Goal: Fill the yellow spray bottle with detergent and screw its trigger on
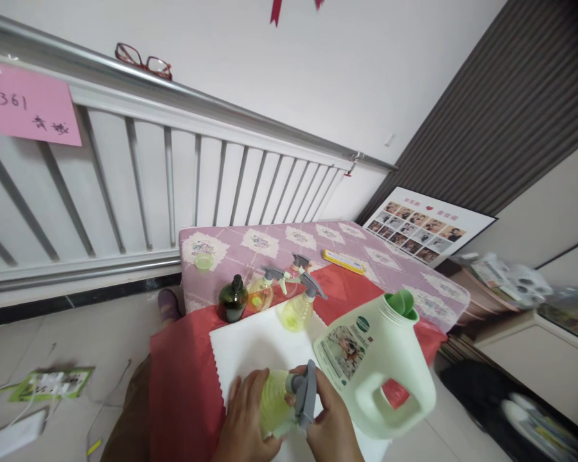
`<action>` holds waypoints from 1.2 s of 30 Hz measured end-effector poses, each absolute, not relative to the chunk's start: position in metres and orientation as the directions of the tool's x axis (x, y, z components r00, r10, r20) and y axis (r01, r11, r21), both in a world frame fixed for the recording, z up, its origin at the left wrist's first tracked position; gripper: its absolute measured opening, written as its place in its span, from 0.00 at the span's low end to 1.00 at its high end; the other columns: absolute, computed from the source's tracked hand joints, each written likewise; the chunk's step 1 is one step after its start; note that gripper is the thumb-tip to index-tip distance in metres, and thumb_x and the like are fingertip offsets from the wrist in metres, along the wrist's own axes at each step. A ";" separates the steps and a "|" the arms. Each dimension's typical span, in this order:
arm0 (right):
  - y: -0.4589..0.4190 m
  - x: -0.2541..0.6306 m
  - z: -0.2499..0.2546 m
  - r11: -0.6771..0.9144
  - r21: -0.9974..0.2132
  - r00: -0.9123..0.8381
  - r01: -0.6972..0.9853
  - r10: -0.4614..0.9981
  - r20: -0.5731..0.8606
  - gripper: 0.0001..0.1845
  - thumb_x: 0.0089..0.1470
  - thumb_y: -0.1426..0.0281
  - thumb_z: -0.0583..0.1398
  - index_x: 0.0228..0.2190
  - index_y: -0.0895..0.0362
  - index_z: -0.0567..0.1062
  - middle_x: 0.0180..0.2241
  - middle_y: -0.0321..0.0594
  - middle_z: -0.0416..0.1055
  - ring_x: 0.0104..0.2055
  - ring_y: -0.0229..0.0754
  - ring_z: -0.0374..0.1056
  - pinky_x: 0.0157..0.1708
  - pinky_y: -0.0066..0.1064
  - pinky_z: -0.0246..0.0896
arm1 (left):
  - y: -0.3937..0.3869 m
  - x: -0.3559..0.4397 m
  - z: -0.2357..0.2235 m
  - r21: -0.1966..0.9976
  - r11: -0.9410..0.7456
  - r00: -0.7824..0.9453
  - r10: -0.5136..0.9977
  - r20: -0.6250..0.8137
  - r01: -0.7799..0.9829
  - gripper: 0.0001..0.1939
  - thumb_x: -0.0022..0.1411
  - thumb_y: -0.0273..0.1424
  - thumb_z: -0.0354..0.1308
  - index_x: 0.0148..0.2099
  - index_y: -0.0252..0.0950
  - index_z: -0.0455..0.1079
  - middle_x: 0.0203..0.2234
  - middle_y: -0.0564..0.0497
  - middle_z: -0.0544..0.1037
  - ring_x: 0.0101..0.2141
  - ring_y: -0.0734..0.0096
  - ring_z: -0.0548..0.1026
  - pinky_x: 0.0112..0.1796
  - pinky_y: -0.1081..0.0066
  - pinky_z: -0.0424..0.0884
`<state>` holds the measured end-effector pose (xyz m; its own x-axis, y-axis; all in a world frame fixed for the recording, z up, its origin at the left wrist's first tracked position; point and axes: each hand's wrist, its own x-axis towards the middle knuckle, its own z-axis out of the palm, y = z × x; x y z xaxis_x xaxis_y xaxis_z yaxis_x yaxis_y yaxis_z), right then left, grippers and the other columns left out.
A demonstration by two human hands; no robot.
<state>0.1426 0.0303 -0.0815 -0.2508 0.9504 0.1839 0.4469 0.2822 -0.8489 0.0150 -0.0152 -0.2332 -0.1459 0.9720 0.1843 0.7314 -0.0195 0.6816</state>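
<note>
My left hand (246,418) is wrapped round the clear, ribbed body of a spray bottle (273,399) with yellowish contents. On its grey trigger head (306,393), the fingers of my right hand (333,420) are closed near the neck. Beneath both hands lies a white cloth (243,343) with a scalloped edge. A large pale green jug (366,359) with a dog on its label stands just right of my right hand, a green cap or scoop (401,301) in its mouth. Another yellow spray bottle (296,313) stands beyond my hands.
Behind the cloth are a dark green bottle (234,300) and an orange-tinted spray bottle (261,292). A yellow flat pack (343,262) and a small green lid (203,261) lie on the patterned tablecloth (301,237). A radiator (187,186) runs along the wall.
</note>
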 end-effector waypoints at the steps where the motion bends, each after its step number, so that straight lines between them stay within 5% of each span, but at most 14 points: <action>1: 0.028 0.141 -0.084 0.272 -0.859 -0.222 0.434 0.956 0.191 0.12 0.48 0.66 0.65 0.38 0.53 0.77 0.35 0.40 0.80 0.38 0.47 0.76 0.33 0.29 0.72 | -0.015 0.014 -0.230 0.694 -0.013 -0.136 0.978 0.159 0.719 0.43 0.46 0.28 0.59 0.67 0.31 0.59 0.64 0.34 0.70 0.64 0.40 0.66 0.64 0.35 0.61; 6: 0.025 0.136 -0.090 0.283 -0.855 -0.157 0.434 0.959 0.237 0.11 0.46 0.69 0.64 0.35 0.52 0.77 0.34 0.38 0.80 0.37 0.47 0.76 0.36 0.31 0.74 | -0.020 0.009 -0.215 0.826 0.072 -0.122 0.993 -0.004 0.559 0.50 0.42 0.25 0.59 0.70 0.30 0.52 0.68 0.32 0.61 0.68 0.40 0.59 0.67 0.38 0.56; 10: 0.022 0.133 -0.097 0.275 -0.861 -0.092 0.427 0.961 0.262 0.10 0.47 0.68 0.63 0.36 0.52 0.75 0.34 0.37 0.80 0.38 0.46 0.76 0.39 0.32 0.74 | -0.030 0.010 -0.203 0.962 0.028 -0.212 0.977 0.031 0.273 0.53 0.40 0.20 0.57 0.71 0.35 0.47 0.70 0.36 0.58 0.70 0.49 0.55 0.68 0.48 0.57; 16: 0.022 0.130 -0.111 0.259 -0.902 -0.051 0.346 0.965 0.257 0.14 0.42 0.73 0.62 0.36 0.52 0.74 0.35 0.37 0.78 0.39 0.47 0.76 0.42 0.35 0.72 | -0.025 0.021 -0.190 0.991 -0.133 -0.374 0.919 0.129 0.016 0.29 0.57 0.33 0.56 0.61 0.38 0.59 0.60 0.39 0.70 0.63 0.54 0.67 0.63 0.55 0.65; 19: 0.023 0.129 -0.113 0.256 -0.917 -0.044 0.305 0.966 0.255 0.14 0.41 0.75 0.61 0.35 0.52 0.73 0.34 0.36 0.77 0.38 0.46 0.75 0.41 0.35 0.71 | -0.020 0.027 -0.186 0.983 -0.175 -0.400 0.906 0.140 -0.054 0.26 0.62 0.41 0.57 0.59 0.38 0.63 0.59 0.38 0.72 0.62 0.53 0.70 0.61 0.57 0.68; 25: 0.022 0.127 -0.107 0.230 -0.942 -0.050 0.246 0.973 0.225 0.12 0.40 0.75 0.60 0.31 0.51 0.72 0.31 0.34 0.76 0.36 0.44 0.75 0.38 0.32 0.72 | -0.017 0.025 -0.177 0.980 -0.178 -0.362 0.922 0.134 -0.091 0.28 0.61 0.53 0.56 0.54 0.39 0.72 0.58 0.39 0.74 0.62 0.52 0.70 0.62 0.55 0.68; 30: 0.020 0.130 -0.106 0.240 -0.948 -0.112 0.208 0.969 0.221 0.14 0.42 0.75 0.61 0.35 0.52 0.75 0.34 0.35 0.78 0.39 0.45 0.75 0.41 0.33 0.73 | -0.017 0.019 -0.180 0.986 -0.148 -0.337 0.935 0.113 -0.080 0.29 0.60 0.54 0.56 0.54 0.40 0.72 0.59 0.40 0.73 0.62 0.53 0.69 0.63 0.57 0.67; 36: 0.021 0.144 -0.114 0.250 -0.953 -0.188 0.169 0.958 0.217 0.18 0.47 0.72 0.64 0.43 0.52 0.77 0.42 0.40 0.80 0.46 0.48 0.76 0.48 0.36 0.73 | -0.015 0.013 -0.199 0.954 -0.300 -0.300 0.908 0.293 0.024 0.24 0.62 0.49 0.58 0.57 0.46 0.71 0.59 0.44 0.73 0.62 0.55 0.69 0.63 0.55 0.67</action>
<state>0.1435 0.0213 -0.1145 -0.1883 0.9577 0.2175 0.1689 0.2497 -0.9535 0.0132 -0.0149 -0.1990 -0.2997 0.9080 0.2930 0.0238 -0.2999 0.9537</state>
